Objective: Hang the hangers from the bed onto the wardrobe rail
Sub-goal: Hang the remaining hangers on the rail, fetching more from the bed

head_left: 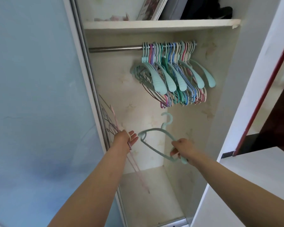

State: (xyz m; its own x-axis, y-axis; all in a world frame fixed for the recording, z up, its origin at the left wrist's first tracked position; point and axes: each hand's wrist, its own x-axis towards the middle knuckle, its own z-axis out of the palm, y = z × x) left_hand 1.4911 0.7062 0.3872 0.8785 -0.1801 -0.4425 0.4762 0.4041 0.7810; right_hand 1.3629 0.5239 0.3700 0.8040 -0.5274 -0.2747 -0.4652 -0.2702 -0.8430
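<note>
Far left: a pale blue sliding door [36, 95], its lower corner cut off by the frame edge. Against its inner edge, a bundle of thin hangers [112, 122], pink and purplish, blurred and partly lost against the door, so hard to count. Looped over the left hand [127, 139], which shows palm out with fingers fairly straight and spread; whether thumb or a finger pinches the wires, impossible to tell, since the back of the wrist hides the contact. Long pink wires trailing down past the forearm. Just right of that palm, apart from it, a mint-green hanger [156, 133], tilted, hook up, below the rail and not on it. Gripped at its right shoulder and lower bar by the right hand [181, 149], fingers curled round the plastic, fingertips partly hidden behind it. Higher up, a metal wardrobe rail [115, 48], bare on the left, its right stretch crowded with a bunch of hung hangers [172, 74] in mint, blue, purple and pink, overlapping too tightly to separate. Above, a white shelf [154, 24] carrying a leaning printed item and dark folded things, tops cropped. Far right: a white panel [252, 79] edged by a red strip, blocking the room beyond.
</note>
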